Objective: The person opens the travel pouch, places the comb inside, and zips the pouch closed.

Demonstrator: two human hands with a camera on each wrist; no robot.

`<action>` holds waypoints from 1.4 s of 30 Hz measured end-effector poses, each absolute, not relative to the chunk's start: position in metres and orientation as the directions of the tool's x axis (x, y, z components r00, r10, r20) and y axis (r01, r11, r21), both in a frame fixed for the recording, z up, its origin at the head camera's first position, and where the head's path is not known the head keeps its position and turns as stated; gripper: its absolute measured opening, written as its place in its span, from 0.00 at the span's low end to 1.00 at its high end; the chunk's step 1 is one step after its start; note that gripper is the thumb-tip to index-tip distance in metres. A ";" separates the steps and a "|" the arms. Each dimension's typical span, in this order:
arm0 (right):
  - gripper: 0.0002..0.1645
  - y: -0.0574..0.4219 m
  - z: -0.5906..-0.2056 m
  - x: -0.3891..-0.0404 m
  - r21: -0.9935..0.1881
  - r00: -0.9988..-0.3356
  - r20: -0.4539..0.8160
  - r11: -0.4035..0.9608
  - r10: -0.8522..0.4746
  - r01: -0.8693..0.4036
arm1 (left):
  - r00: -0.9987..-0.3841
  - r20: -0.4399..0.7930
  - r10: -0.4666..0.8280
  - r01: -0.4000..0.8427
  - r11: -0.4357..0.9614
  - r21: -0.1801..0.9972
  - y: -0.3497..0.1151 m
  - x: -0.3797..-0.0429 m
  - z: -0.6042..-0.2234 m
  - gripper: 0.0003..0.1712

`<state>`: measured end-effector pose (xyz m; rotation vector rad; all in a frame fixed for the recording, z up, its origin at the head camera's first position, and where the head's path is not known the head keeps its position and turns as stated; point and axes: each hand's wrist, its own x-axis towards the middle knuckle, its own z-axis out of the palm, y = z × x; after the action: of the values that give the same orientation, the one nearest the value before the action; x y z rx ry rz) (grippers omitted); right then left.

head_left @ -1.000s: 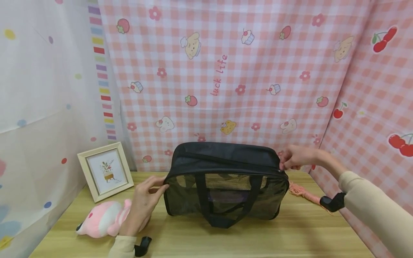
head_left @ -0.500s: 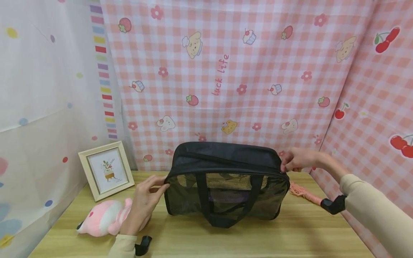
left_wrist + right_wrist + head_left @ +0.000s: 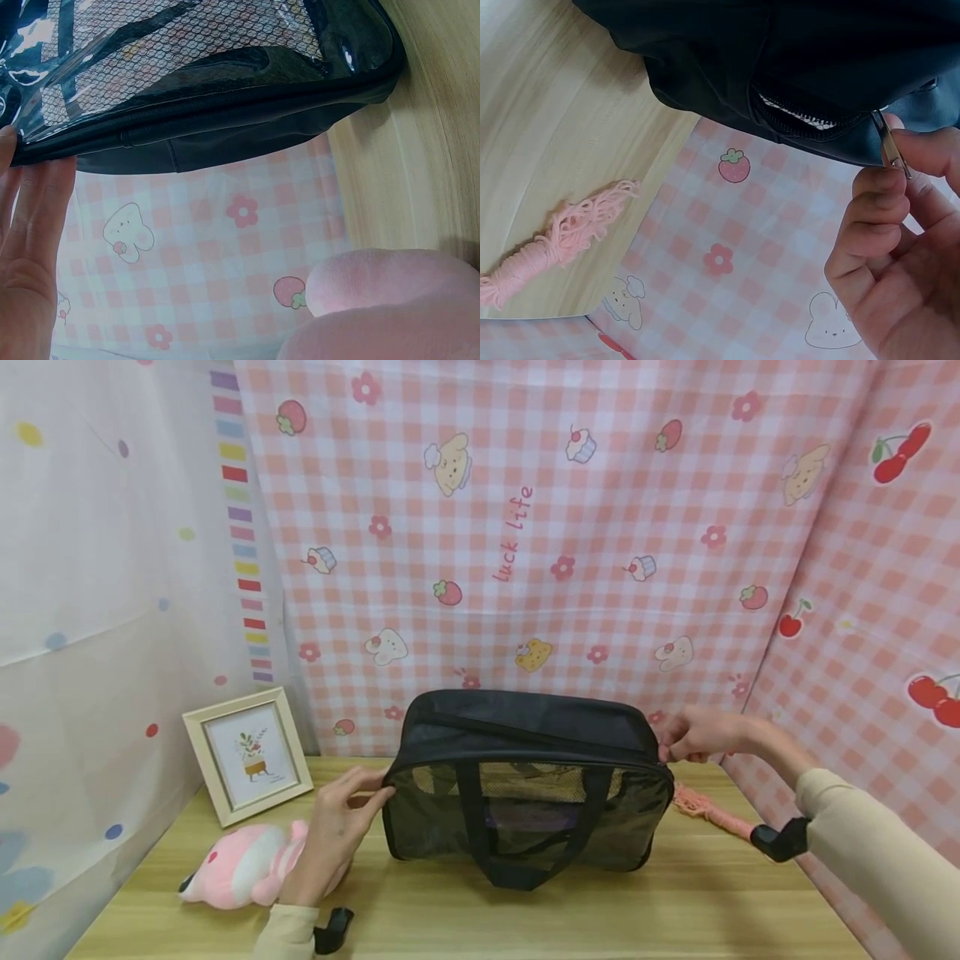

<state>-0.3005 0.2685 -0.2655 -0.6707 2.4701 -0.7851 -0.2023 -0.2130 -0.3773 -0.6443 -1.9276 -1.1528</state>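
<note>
A black bag [image 3: 517,718] with see-through mesh-backed sides and a front handle [image 3: 513,872] stands upright on the wooden table. At its upper left corner, my left hand [image 3: 336,827] pinches the edge between thumb and fingers; the left wrist view has the fingers behind the piped seam [image 3: 150,124]. My right hand [image 3: 699,735] is at the upper right end of the bag. Its thumb and fingers pinch a metal zipper pull [image 3: 889,144], seen in the right wrist view. Beside the pull, a short stretch of parted zipper teeth [image 3: 799,118] shows.
A pink and white plush toy [image 3: 243,868] lies left of the bag, close to my left forearm. Behind it leans a cream picture frame [image 3: 247,756]. A bundle of pink cord [image 3: 712,812] lies to the right, under my right forearm. Checked cloth [image 3: 517,552] hangs behind.
My right hand has shifted slightly right and down along the bag's right end with the zipper pull. My left hand stays at the left corner, and the bag has barely moved.
</note>
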 end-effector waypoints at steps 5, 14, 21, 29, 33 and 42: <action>0.07 0.273 -0.266 -0.299 -0.624 -0.775 -0.286 0.723 -0.563 -0.296 | -0.570 0.821 0.029 0.735 0.464 0.494 -0.212 -0.201 -0.377 0.15; 0.07 0.281 -0.272 -0.294 -0.643 -0.781 -0.288 0.716 -0.554 -0.271 | -0.649 0.760 -0.007 0.664 0.483 0.571 -0.212 -0.198 -0.377 0.14; 0.07 0.286 -0.281 -0.295 -0.653 -0.786 -0.282 0.710 -0.550 -0.263 | -0.634 0.773 0.004 0.677 0.485 0.553 -0.213 -0.198 -0.379 0.14; 0.08 0.291 -0.298 -0.296 -0.696 -0.770 -0.268 0.669 -0.579 -0.260 | -0.616 0.788 0.016 0.692 0.488 0.531 -0.212 -0.199 -0.378 0.15; 0.08 0.293 -0.302 -0.294 -0.706 -0.772 -0.259 0.660 -0.580 -0.258 | -0.611 0.792 0.012 0.692 0.494 0.527 -0.210 -0.198 -0.377 0.15; 0.08 0.296 -0.316 -0.294 -0.753 -0.794 -0.213 0.614 -0.569 -0.238 | -0.630 0.777 0.008 0.682 0.485 0.548 -0.211 -0.198 -0.378 0.14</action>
<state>-0.2942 0.2964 -0.3165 -0.6404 2.4059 -1.0314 -0.1984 -0.2107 -0.3781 -0.5683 -1.9990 -1.1721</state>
